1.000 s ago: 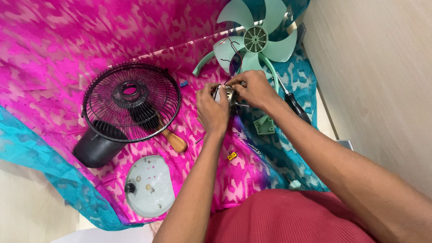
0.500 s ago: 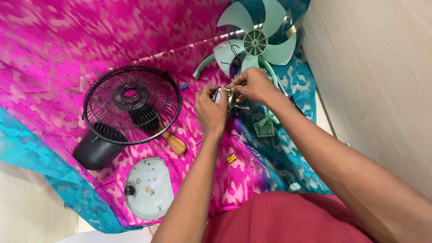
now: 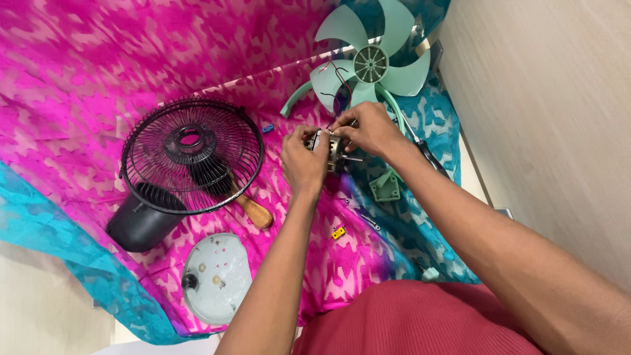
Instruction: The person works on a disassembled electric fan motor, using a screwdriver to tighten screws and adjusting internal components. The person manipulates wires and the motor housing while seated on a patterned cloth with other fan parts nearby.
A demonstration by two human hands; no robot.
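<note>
Both hands meet over a small metal fan motor (image 3: 336, 152) with a shaft sticking out to the right. My left hand (image 3: 303, 162) grips the motor from the left side. My right hand (image 3: 368, 130) pinches its top, fingers closed on it. Thin red and black wires (image 3: 339, 77) run up from the motor toward the pale green fan blade (image 3: 372, 55) lying just behind the hands. Much of the motor is hidden by my fingers.
A black wire fan guard (image 3: 192, 155) leans on a dark motor housing (image 3: 139, 223) at the left, with a wooden-handled tool (image 3: 254, 212) under it. A round white base plate (image 3: 215, 277), a small yellow part (image 3: 338, 232), a green square bracket (image 3: 385, 187) and screws lie on pink and blue cloth (image 3: 98, 85).
Both hands keep hold of the motor and have shifted only slightly; the fingers of my right hand have moved a little on top of it.
</note>
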